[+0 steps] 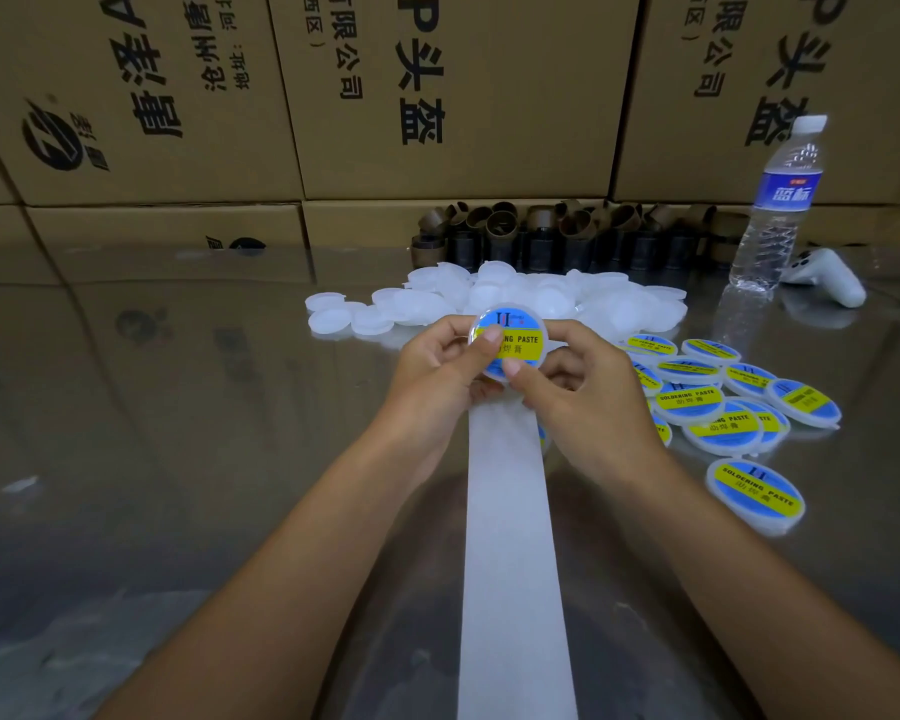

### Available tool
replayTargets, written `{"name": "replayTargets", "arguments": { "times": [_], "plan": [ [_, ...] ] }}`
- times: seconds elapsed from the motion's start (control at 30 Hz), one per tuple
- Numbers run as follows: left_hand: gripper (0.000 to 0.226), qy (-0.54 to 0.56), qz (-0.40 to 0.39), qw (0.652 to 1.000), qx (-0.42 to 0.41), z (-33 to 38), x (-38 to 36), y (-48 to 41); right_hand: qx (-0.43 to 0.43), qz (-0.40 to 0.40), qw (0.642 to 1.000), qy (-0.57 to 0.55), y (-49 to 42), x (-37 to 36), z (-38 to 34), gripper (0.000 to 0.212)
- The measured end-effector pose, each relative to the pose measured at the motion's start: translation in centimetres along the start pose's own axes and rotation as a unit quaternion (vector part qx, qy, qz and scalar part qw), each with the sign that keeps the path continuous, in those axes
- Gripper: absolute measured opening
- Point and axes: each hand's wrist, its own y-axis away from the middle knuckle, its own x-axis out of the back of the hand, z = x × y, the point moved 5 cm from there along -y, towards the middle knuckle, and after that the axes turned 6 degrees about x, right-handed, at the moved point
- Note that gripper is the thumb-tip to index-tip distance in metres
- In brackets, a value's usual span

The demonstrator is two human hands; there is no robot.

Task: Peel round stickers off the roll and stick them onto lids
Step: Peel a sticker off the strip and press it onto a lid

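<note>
I have the left hand (440, 363) and right hand (588, 392) pinching one round white plastic lid (526, 350) above the shiny desk's (178, 407) middle, thumbs flattening its blue-yellow sticker (510, 320); labelled lids (718, 402) lie rightward, nearest the right hand.

- The bench (178, 407) is shiny grey metal, like a mirror.
- The plain lids (422, 306) at 12 o'clock are milky plastic, smooth and dull.
- The stickered lids (754, 493) at 3 o'clock and the middle lid (520, 339) wear glossy stickers.
- The paper strip (510, 537) at 6 o'clock is white, smooth and matt.
- The boxes (463, 96) from 10 to 2 o'clock are brown matt cardboard.
- The bottle (770, 236) at 2 o'clock is clear, shiny plastic.
</note>
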Motion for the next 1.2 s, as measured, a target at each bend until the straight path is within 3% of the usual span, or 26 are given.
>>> {"name": "replayTargets", "arguments": {
  "times": [0.37, 0.63, 0.77, 1.03, 1.2],
  "plan": [
    [0.013, 0.002, 0.007, 1.000, 0.001, -0.1, 0.0, 0.0, 0.013, 0.016, 1.000, -0.015, 0.0, 0.1, -0.1, 0.032],
    [0.011, 0.022, 0.069, 0.997, 0.019, -0.6, 1.6, -0.5, -0.057, 0.188, 0.979, 0.057, -0.5, 4.3, 2.6, 0.028],
    [0.014, 0.034, 0.108, 0.993, 0.022, -0.5, 2.8, -0.6, -0.088, 0.216, 0.964, 0.129, -0.2, 5.9, 3.9, 0.035],
    [0.017, -0.111, 0.154, 0.982, 0.010, 0.5, 5.2, -2.7, -0.101, 0.253, 0.941, 0.199, -0.5, 6.2, 4.5, 0.038],
    [0.013, -0.228, 0.177, 0.957, 0.008, 0.0, 6.7, -7.1, -0.044, 0.229, 0.939, 0.252, -0.4, 4.9, 3.4, 0.017]
  ]
}}
